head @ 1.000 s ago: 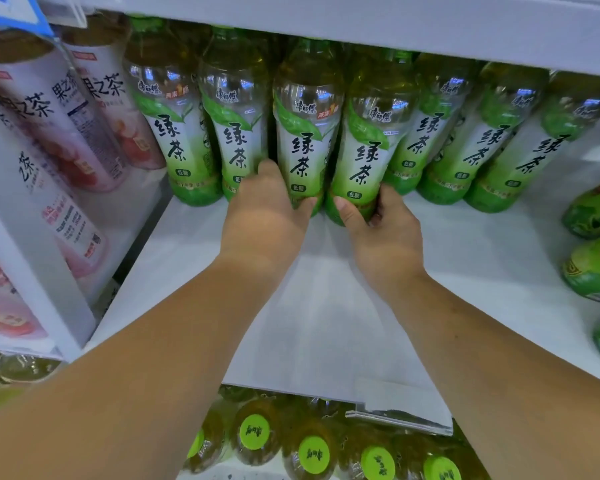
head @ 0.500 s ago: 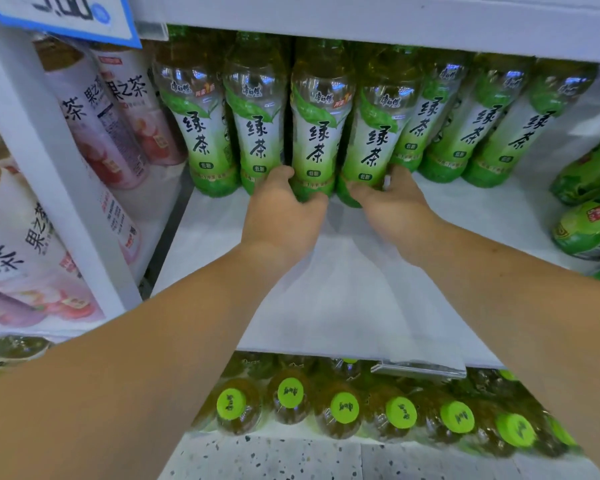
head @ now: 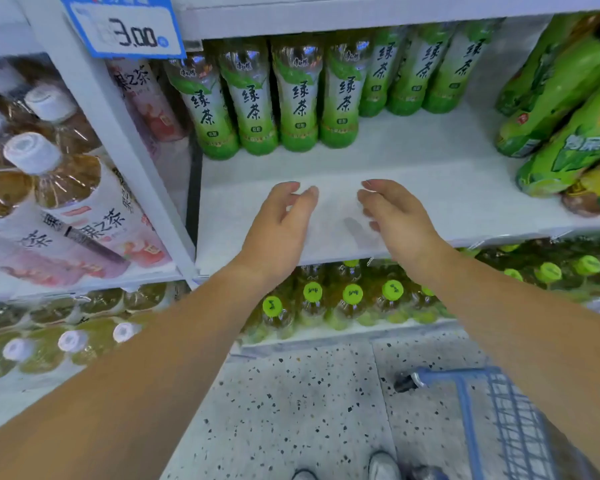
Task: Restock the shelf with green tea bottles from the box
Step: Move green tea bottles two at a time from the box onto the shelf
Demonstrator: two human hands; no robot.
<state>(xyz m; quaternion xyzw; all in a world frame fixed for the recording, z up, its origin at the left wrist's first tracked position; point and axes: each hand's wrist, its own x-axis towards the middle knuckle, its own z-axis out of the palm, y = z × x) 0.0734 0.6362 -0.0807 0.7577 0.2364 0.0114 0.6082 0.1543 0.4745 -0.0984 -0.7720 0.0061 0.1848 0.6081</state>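
Several green tea bottles (head: 298, 105) with green-and-white labels stand upright in a row at the back of the white shelf (head: 430, 168). My left hand (head: 278, 226) and my right hand (head: 399, 220) hover over the shelf's front part, well short of the bottles. Both hands hold nothing, with fingers loosely bent and palms turned toward each other. No box is in view.
Pink-labelled tea bottles (head: 84, 220) fill the left bay behind a white upright (head: 118, 140). Green packs (head: 568, 109) lie on the shelf's right side. Green-capped bottles (head: 352, 294) fill the lower shelf. A blue cart (head: 499, 417) stands on the speckled floor at lower right.
Both hands have let go of the two middle bottles and drawn back toward the shelf's front edge. The view has pulled back and down, showing the floor and cart.
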